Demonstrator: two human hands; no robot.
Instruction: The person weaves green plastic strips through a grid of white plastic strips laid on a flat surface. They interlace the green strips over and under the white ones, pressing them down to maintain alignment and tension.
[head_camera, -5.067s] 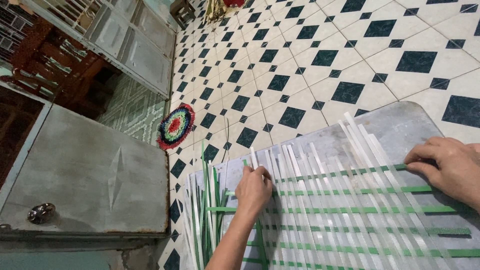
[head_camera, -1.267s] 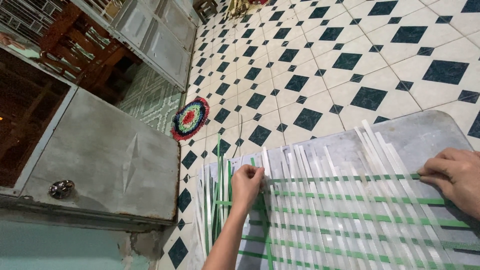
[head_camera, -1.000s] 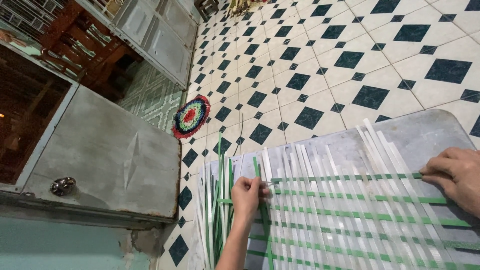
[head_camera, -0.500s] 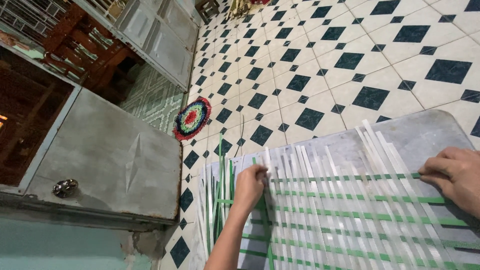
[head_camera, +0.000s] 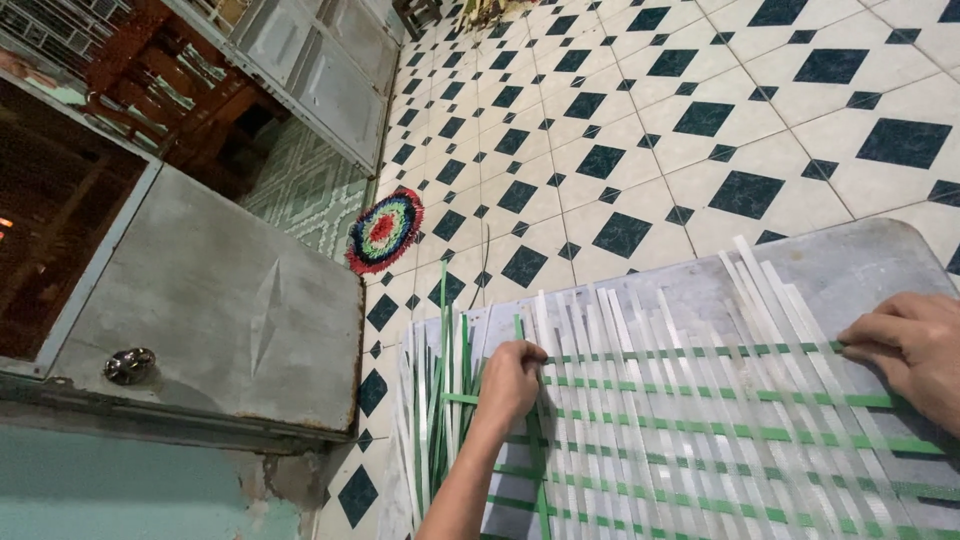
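left hand (head_camera: 508, 378): fingers curled, pinching an upright white strip at the weave's left edge
right hand (head_camera: 908, 352): flat, fingers pressing the weave's right edge, grip released
woven mat (head_camera: 700, 420): white and green strips, lying on a grey board (head_camera: 850, 262) on the tiled floor (head_camera: 640, 130)
loose strips (head_camera: 440, 400): just left of the left hand
round rug (head_camera: 384, 230): beyond, near a metal door (head_camera: 230, 320)

Only one view is given, so no part of the scene is shared with a second one. It is taken from the head of the person and is directed steeply down and forward. The woven strip mat (head_camera: 700, 420) and both hands are seen from near, at the lower edge. The tiled floor (head_camera: 640, 130) is seen far ahead, and a grey metal door (head_camera: 220, 320) stands at the left.
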